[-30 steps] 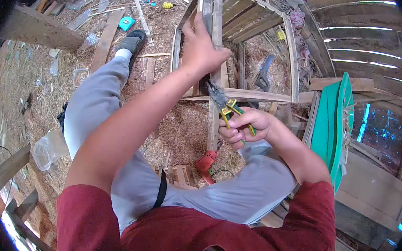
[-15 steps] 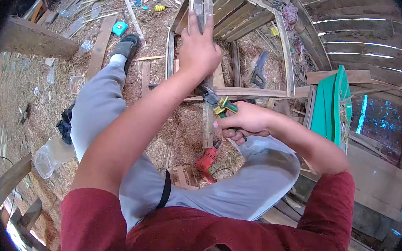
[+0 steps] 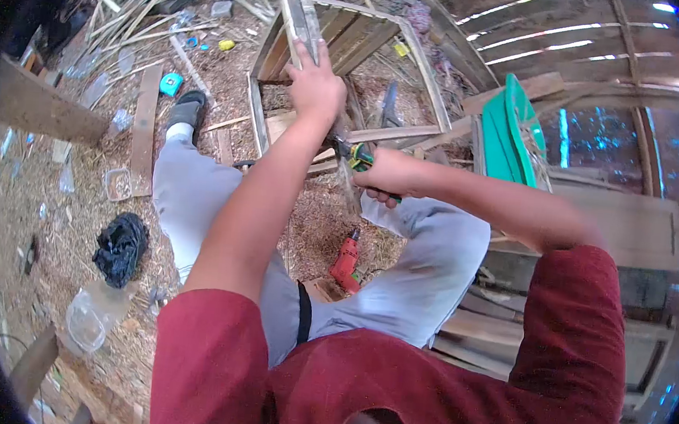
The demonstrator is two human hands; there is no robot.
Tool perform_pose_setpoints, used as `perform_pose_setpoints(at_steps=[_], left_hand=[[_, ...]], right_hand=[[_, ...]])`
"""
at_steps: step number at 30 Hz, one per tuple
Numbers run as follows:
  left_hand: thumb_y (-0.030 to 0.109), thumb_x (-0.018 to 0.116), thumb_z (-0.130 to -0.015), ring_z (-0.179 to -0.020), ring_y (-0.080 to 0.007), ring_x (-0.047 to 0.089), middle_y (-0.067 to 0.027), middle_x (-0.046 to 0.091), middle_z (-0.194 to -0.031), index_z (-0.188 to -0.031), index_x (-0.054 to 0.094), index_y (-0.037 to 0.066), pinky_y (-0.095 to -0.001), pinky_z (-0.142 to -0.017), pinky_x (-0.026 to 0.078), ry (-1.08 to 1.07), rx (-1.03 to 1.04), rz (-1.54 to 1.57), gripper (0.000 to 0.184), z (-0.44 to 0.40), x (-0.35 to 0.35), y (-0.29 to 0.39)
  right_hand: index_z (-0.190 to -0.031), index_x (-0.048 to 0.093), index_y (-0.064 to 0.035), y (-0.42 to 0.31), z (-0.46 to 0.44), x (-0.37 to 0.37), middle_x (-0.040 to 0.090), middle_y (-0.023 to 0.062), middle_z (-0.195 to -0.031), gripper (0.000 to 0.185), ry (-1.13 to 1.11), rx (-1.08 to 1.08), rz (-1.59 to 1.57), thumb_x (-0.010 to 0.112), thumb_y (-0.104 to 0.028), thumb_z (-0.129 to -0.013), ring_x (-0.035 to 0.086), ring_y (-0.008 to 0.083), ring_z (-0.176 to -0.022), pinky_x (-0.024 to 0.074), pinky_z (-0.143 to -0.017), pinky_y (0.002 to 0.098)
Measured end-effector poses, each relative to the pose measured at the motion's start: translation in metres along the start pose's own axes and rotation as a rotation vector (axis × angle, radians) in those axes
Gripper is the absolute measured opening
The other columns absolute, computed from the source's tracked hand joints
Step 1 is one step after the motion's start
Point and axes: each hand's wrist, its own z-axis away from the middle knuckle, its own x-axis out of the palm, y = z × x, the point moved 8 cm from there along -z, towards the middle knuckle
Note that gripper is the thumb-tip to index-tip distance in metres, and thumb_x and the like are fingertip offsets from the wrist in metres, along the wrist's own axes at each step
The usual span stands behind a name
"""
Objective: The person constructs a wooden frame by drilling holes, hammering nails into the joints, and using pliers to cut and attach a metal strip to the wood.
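My left hand (image 3: 318, 89) lies on a long wooden strip (image 3: 298, 16) of a slatted wooden frame, its fingers stretched out and apart along the wood. My right hand (image 3: 391, 174) is closed round a pair of pliers (image 3: 360, 156) with green and yellow handles. The jaws of the pliers are at the strip, just below my left wrist; what they grip, if anything, I cannot make out. The slatted wooden frame (image 3: 428, 70) stands in front of me. A red power drill (image 3: 346, 263) lies on the ground between my legs.
A handsaw (image 3: 390, 107) lies inside the frame. To the right is a green plastic container (image 3: 501, 141). On the left are a turquoise tape measure (image 3: 170, 84), a black plastic bag (image 3: 121, 249) and a clear plastic tub (image 3: 88, 321). Wood shavings and offcuts litter the ground.
My view has shifted, so the frame and hands appear further left and higher. The frame's strip leans more to the left. The pliers stay in my right hand at the strip.
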Motion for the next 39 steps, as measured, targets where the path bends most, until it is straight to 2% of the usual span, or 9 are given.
perform_pose_setpoints(at_steps=[5,11,15,19,20,24,26,33,39], left_hand=[[0.024,0.056,-0.087,-0.134,-0.0566,0.042,-0.0249,0.016,-0.168,-0.163,0.029,0.014,-0.0517,-0.097,0.056,-0.083,0.002,0.037,0.081,-0.001,0.003,0.001],[0.02,0.064,-0.085,-0.133,-0.0536,0.045,-0.0257,0.013,-0.168,-0.162,0.026,0.009,-0.0547,-0.101,0.052,-0.078,0.006,0.124,0.087,0.003,-0.001,-0.006],[0.03,0.08,-0.079,-0.141,-0.051,0.039,-0.0342,0.009,-0.164,-0.162,0.007,0.0,-0.0497,-0.11,0.046,0.105,-0.315,0.664,0.115,0.006,0.001,-0.045],[0.029,0.092,-0.067,-0.136,-0.0488,0.046,-0.0358,0.038,-0.151,-0.16,-0.002,-0.005,-0.0457,-0.118,0.037,-0.138,-0.523,1.099,0.137,0.004,0.048,-0.064],[0.021,0.09,-0.073,-0.122,-0.0397,0.061,-0.0306,0.056,-0.133,-0.155,0.015,-0.008,-0.0482,-0.101,0.053,-0.076,-0.507,1.032,0.116,0.002,0.046,-0.063],[0.007,0.08,-0.085,-0.072,-0.0223,0.072,-0.0184,0.068,-0.102,-0.118,0.048,-0.002,-0.0347,-0.049,0.058,-0.435,-0.466,1.606,0.047,-0.001,0.069,-0.04],[0.008,0.081,-0.085,-0.07,-0.0231,0.071,-0.0161,0.068,-0.095,-0.115,0.052,-0.002,-0.0352,-0.052,0.06,-0.481,-0.469,1.504,0.043,0.002,0.055,-0.043],[0.004,0.078,-0.08,-0.058,-0.0216,0.067,-0.0129,0.067,-0.078,-0.109,0.053,-0.005,-0.0362,-0.049,0.058,-0.261,-0.41,1.41,0.039,-0.004,0.054,-0.046],[0.003,0.076,-0.072,-0.057,-0.0243,0.068,-0.015,0.068,-0.078,-0.105,0.054,-0.008,-0.0373,-0.049,0.058,-0.187,-0.519,1.256,0.041,0.0,0.039,-0.049]], right_hand=[[-0.077,0.06,-0.0045,-0.008,0.017,0.006,0.055,0.0052,-0.059,0.026,0.022,0.128,-0.046,0.069,-0.021,-0.094,0.054,0.0159,-0.047,0.0481,-0.045,0.0348],[-0.08,0.055,-0.005,-0.009,0.017,0.029,0.059,0.0094,-0.074,0.034,-0.525,0.034,-0.559,0.056,-0.034,-0.098,0.056,0.0227,-0.057,0.0475,-0.054,0.0415],[-0.096,0.056,-0.0054,-0.021,0.033,0.03,0.061,0.014,-0.092,0.039,-0.774,-0.08,-0.795,0.054,-0.045,-0.098,0.061,0.0296,-0.075,0.0493,-0.069,0.0441],[-0.097,0.057,-0.0075,0.003,0.012,0.045,0.06,0.0114,-0.095,0.042,-0.858,-0.132,-0.865,0.057,-0.049,-0.096,0.059,0.0271,-0.089,0.0474,-0.082,0.0405],[-0.098,0.058,-0.0075,0.004,0.011,0.047,0.061,0.0108,-0.095,0.037,-0.879,-0.127,-0.91,0.059,-0.045,-0.095,0.06,0.0269,-0.09,0.047,-0.084,0.0403],[-0.095,0.057,-0.0101,0.021,0.0,0.041,0.055,-0.0001,-0.083,0.034,-0.9,-0.037,-0.907,0.064,-0.043,-0.096,0.05,0.0137,-0.068,0.0403,-0.061,0.0283],[-0.09,0.054,-0.0126,0.02,-0.001,0.032,0.046,-0.0058,-0.073,0.043,-0.748,0.035,-0.751,0.062,-0.055,-0.096,0.036,0.0061,-0.055,0.0276,-0.048,0.0219],[-0.086,0.053,-0.0152,0.01,0.012,0.009,0.041,-0.0075,-0.069,0.049,-0.793,0.342,-0.558,0.059,-0.064,-0.092,0.036,0.0074,-0.052,0.0284,-0.047,0.025],[-0.074,0.053,-0.0095,-0.007,0.007,-0.002,0.05,-0.0002,-0.062,0.023,-0.189,0.169,-0.038,0.063,-0.022,-0.091,0.049,0.0137,-0.048,0.0426,-0.044,0.0324]])
